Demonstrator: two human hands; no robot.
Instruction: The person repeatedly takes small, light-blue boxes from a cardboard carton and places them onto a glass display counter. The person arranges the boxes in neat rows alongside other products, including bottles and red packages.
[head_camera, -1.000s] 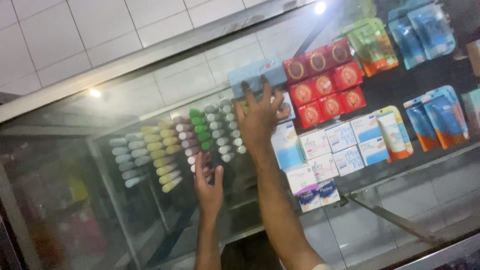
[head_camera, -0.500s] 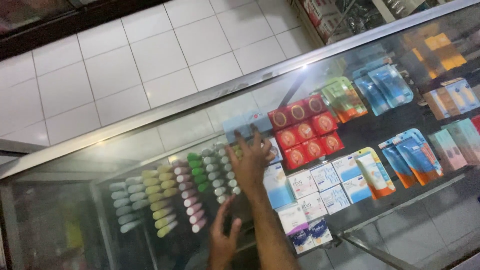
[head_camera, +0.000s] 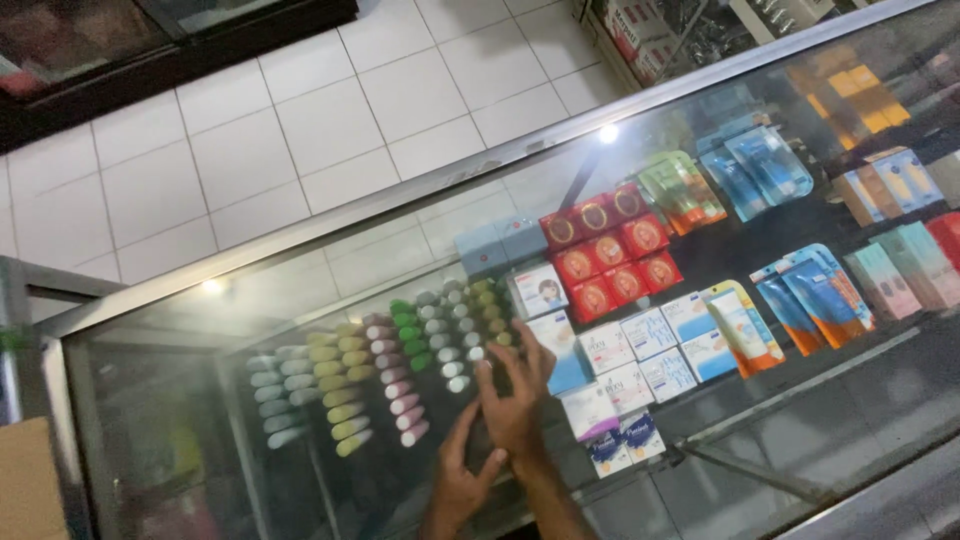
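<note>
- Two hands work low in the view, over the glass top (head_camera: 300, 300) of a shop display case.
- The right hand (head_camera: 515, 395) lies open and flat, fingers spread, its fingertips by the rows of small tubes (head_camera: 400, 370) and the blue and white boxes (head_camera: 640, 355).
- The left hand (head_camera: 462, 478) sits just below and to the left of it, fingers stretched out and empty; its fingertips touch or nearly touch the right wrist.
- Neither hand grips anything; whether they rest on the glass or reach inside the case cannot be told.
- The tubes lie in colour columns: grey, yellow, pink, green.
- Beyond the boxes stand red packets (head_camera: 605, 260) with round windows, then blue carded packs (head_camera: 810, 300) further right.
- A white tiled floor (head_camera: 300, 120) shows past the case's far edge.
</note>
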